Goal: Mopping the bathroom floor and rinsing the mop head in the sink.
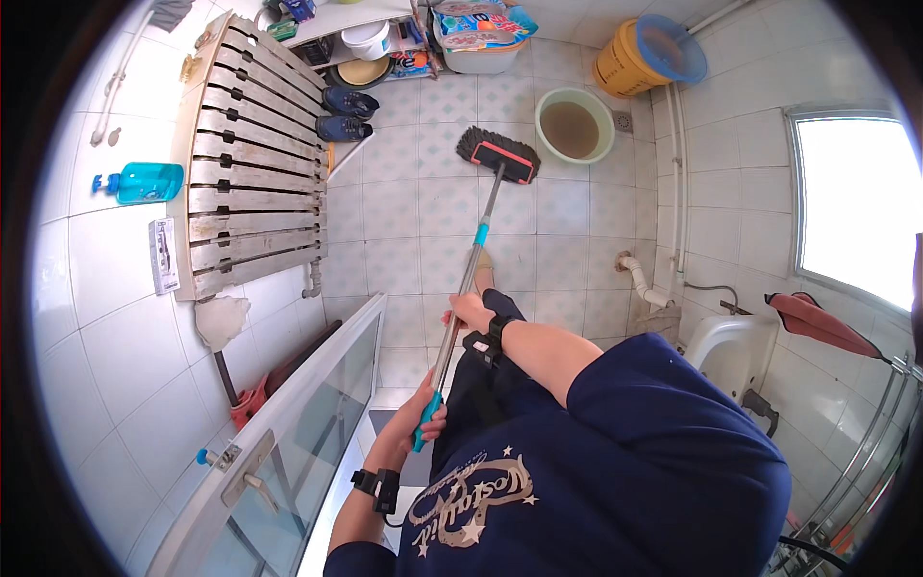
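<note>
My left hand [425, 415] grips the teal end grip of a flat mop with a metal pole [463, 278]. Farther up the same pole, my right hand [469, 311] is closed around the bare metal. The mop head [502, 155], dark grey and shaggy with a red-edged plate, lies on the tiled floor [393, 209]. Just beyond its right side stands a pale green basin [611, 130] holding murky brown water [570, 130]. The mop head is outside the basin, close to its rim.
A glass-paned door [317, 404] stands ajar at my left. Beyond it are a wall radiator [252, 173] and a pair of dark shoes [346, 128]. A yellow bucket [620, 65] stands back right; a drain pipe [642, 281] and white urinal [732, 353] line the right wall.
</note>
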